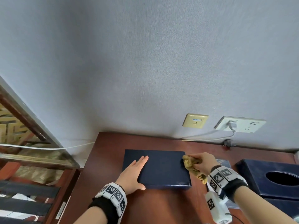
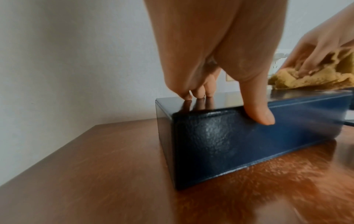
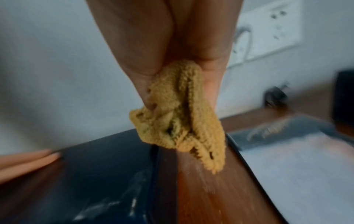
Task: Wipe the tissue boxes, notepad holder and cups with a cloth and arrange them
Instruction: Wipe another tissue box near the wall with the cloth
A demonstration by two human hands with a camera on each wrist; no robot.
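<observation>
A dark blue tissue box point(image 1: 161, 170) lies on the wooden table point(image 1: 161, 206) with a plain face up. My left hand point(image 1: 137, 168) presses flat on its left part, fingers straight, with the thumb point(image 2: 258, 109) against the near side. My right hand point(image 1: 203, 162) grips a bunched yellow cloth point(image 1: 191, 167) at the box's right edge; the cloth point(image 3: 180, 121) hangs over that edge. A second blue tissue box point(image 1: 258, 180) with an oval opening stands at the right. A notepad holder point(image 3: 287, 159) with white paper lies between the two boxes. No cups are in view.
The table backs onto a grey wall with two socket plates point(image 1: 241, 124), a plugged-in white cable and a black plug point(image 1: 229, 142) on the tabletop. A wooden lattice frame point(image 1: 24, 143) stands beyond the table's left edge.
</observation>
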